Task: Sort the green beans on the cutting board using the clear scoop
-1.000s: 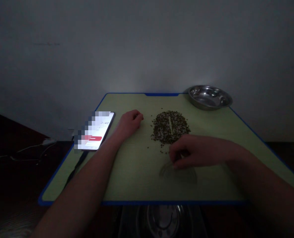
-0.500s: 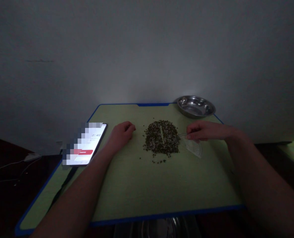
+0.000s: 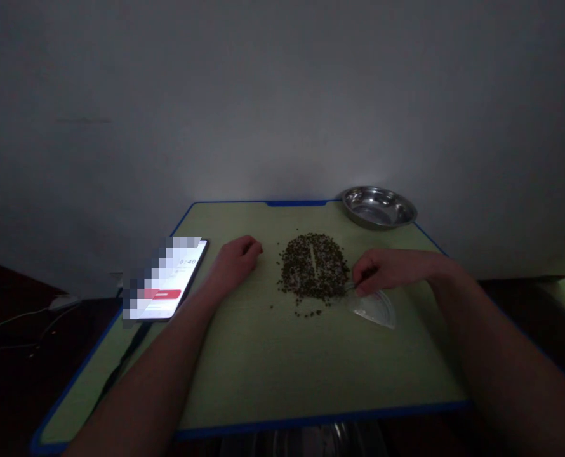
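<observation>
A flat pile of small dark grains mixed with white ones (image 3: pixel 294 270) lies on the green table (image 3: pixel 263 368), with a narrow bare line through its middle. My right hand (image 3: pixel 375 271) is closed on a clear plastic protractor (image 3: pixel 375 310), at the pile's right side. The protractor's curved edge points toward the front right, and its left end is hard to make out by the grains. Left of the pile, my left hand (image 3: pixel 241 257) rests on the table with its fingers curled; nothing shows in it.
A shiny metal bowl (image 3: pixel 379 208) stands at the back right corner. At the left edge lies a lit phone (image 3: pixel 182 279), with a dark strap (image 3: pixel 125 355) beneath it. Below the front edge is a metal object (image 3: pixel 306 439). The wall rises behind the table.
My right hand has moved down and slightly left with the protractor, which now sits lower beside the pile. A few grains at the pile's lower right have shifted. My left hand stays in place.
</observation>
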The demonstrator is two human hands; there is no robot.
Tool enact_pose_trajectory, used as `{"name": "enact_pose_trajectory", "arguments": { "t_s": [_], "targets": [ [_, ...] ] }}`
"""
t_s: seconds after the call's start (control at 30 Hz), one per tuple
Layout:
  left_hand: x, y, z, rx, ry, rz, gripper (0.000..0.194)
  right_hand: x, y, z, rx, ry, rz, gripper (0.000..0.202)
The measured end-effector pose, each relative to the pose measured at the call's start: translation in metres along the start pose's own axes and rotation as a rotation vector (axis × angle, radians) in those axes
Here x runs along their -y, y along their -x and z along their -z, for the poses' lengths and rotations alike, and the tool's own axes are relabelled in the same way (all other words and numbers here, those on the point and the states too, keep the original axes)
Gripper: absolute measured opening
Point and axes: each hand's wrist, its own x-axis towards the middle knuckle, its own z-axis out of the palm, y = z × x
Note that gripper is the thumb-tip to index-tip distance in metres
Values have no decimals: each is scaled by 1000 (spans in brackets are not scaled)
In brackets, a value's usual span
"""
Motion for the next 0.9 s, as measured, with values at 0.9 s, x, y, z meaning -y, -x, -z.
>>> {"name": "enact_pose_trajectory", "arguments": {
  "t_s": [0.9],
  "targets": [
    [-3, 1, 1, 15, -11, 27, 24, 24, -11, -16, -114, 59, -15, 24]
  ]
}}
